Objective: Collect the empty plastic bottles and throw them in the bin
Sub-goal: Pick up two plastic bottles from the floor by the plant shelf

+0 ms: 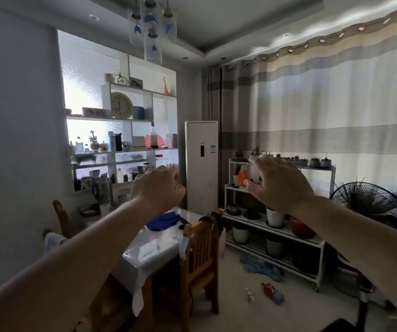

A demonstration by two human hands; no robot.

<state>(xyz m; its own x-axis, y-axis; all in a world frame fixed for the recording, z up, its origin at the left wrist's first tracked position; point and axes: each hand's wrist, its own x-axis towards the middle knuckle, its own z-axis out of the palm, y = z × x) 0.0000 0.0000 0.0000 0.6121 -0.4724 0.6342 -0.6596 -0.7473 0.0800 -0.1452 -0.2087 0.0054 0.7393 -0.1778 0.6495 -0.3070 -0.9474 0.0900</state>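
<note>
While both bare arms reach forward over the table, neither hand holds anything. Left hand: raised above the table's far end, fingers loosely curled, empty. Right hand: raised right of the table, fingers spread wide, empty. Table: glossy cover, blue cloth at its far end. Chair: wooden, against the table's right side, a face mask hanging from its corner. Floor right of the table: small red-and-blue item, kind unclear. Plant rack: further right of the table, holding pots. Fan: right of the rack. Air conditioner: upright, beyond the table. Shelves: behind the table, cluttered; no empty plastic bottle can be told for certain.
</note>
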